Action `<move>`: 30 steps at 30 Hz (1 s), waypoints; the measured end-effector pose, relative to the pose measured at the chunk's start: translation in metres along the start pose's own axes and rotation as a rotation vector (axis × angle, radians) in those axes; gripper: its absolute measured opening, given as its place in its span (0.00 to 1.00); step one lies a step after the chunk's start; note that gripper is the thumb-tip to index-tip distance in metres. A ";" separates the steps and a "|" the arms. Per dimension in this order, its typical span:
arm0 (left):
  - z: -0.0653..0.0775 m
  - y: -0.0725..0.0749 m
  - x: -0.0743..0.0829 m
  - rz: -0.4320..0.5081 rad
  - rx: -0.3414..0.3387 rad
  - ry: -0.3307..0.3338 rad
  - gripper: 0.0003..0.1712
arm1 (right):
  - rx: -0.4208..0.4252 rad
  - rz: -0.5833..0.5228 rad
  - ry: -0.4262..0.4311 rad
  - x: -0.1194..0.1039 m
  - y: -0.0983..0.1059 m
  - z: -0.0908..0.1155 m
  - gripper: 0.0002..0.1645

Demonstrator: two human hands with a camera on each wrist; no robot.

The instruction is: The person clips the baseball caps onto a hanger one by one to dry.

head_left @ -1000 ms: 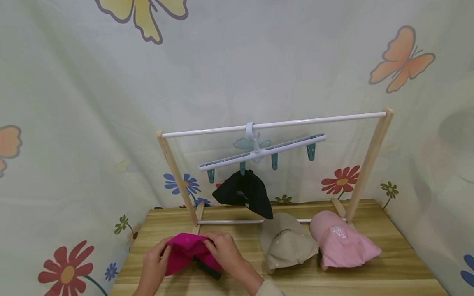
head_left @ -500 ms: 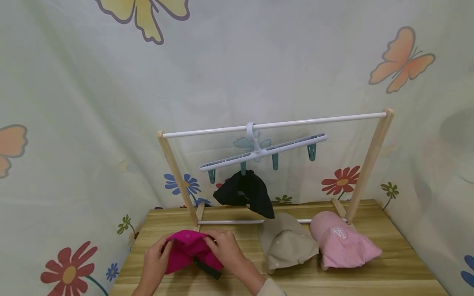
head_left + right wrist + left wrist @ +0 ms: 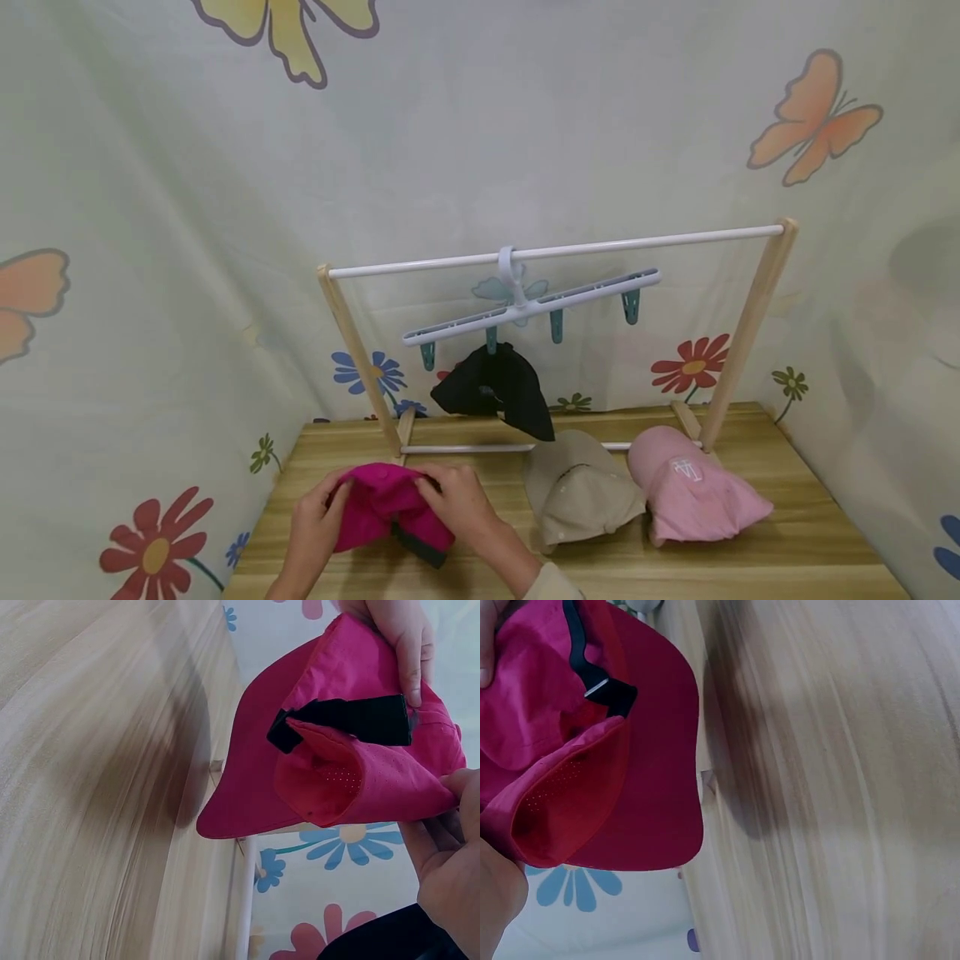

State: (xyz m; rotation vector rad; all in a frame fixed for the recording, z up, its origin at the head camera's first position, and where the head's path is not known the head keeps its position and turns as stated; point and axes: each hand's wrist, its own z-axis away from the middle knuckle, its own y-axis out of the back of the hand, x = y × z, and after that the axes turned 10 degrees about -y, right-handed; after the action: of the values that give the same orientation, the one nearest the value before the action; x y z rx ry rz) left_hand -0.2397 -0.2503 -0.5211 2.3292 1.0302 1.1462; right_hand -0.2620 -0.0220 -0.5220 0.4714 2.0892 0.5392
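Note:
A magenta baseball cap [image 3: 378, 504] is held just above the front left of the table, between both hands. My left hand [image 3: 311, 529] pinches its left side between thumb and fingers. On the opposite side my right hand [image 3: 461, 504] grips the fabric, thumb toward me. Both wrist views show the brim [image 3: 664, 765] pointing down at the wood and a black adjustable strap [image 3: 360, 718] across the opening. Further back, a black cap [image 3: 517, 387] hangs from one teal clip [image 3: 491, 340] of a pale hanger [image 3: 528, 309].
The hanger hooks over the white bar of a wooden rack [image 3: 738, 350] and slants up to the right. A beige cap [image 3: 588, 500] and a pink cap [image 3: 697, 492] lie side by side on the table [image 3: 795, 533], right of my hands. Patterned curtain encloses the table.
The magenta cap has risen slightly with both hands, and its loose strap end has shifted a little. Both hands keep their hold; the other caps and the hanger stay put.

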 end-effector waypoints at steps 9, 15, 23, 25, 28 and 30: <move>-0.009 0.002 0.002 -0.003 0.000 -0.025 0.08 | -0.019 -0.043 -0.049 -0.004 0.004 0.000 0.10; -0.013 0.002 0.004 0.016 0.030 -0.069 0.08 | -0.030 -0.079 -0.083 -0.007 0.007 0.000 0.11; -0.016 0.001 0.006 0.028 0.036 -0.093 0.08 | -0.028 -0.104 -0.097 -0.006 0.013 -0.004 0.10; -0.017 0.001 0.007 0.032 0.038 -0.087 0.08 | -0.019 -0.099 -0.073 -0.006 0.015 -0.006 0.10; -0.019 0.001 0.008 0.033 0.047 -0.082 0.08 | -0.012 -0.084 -0.043 -0.006 0.018 -0.010 0.10; -0.020 0.000 0.008 0.035 0.057 -0.086 0.08 | -0.021 -0.070 -0.043 -0.008 0.020 -0.011 0.10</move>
State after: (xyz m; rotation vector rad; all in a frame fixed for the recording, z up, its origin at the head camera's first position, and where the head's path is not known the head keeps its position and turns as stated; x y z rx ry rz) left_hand -0.2521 -0.2443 -0.5042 2.4273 1.0076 1.0324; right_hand -0.2652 -0.0113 -0.5002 0.3930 2.0494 0.5057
